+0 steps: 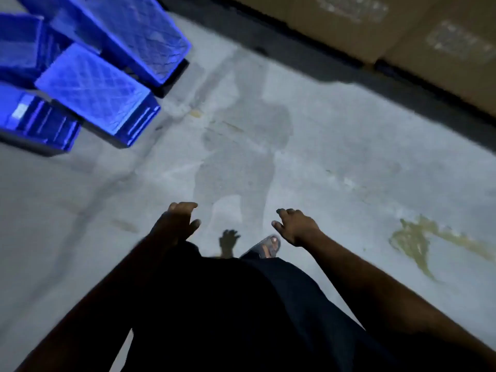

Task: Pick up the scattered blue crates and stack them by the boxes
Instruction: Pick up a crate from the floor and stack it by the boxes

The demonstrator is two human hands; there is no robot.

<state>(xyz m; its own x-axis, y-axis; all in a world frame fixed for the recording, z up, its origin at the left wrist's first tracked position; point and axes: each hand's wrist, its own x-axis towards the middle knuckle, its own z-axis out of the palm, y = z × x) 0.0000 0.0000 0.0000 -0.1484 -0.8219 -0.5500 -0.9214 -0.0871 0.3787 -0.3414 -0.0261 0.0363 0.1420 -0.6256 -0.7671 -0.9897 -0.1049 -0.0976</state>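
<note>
Looking down, I see four crates (94,88) heaped at upper left on the floor (335,157), two overturned with long axes running from upper left to lower right; the left ones are cut off. Two blurred boxes (402,30) line the top right. Left hand (178,222) and right hand (296,226) hang loose-fingered, holding nothing.

Blue crates (96,63) cut off by the top and left edges, count unclear. Cardboard boxes (418,36) cropped at top right, labels too blurred to read. Left foot hidden behind dark trousers (241,304).
</note>
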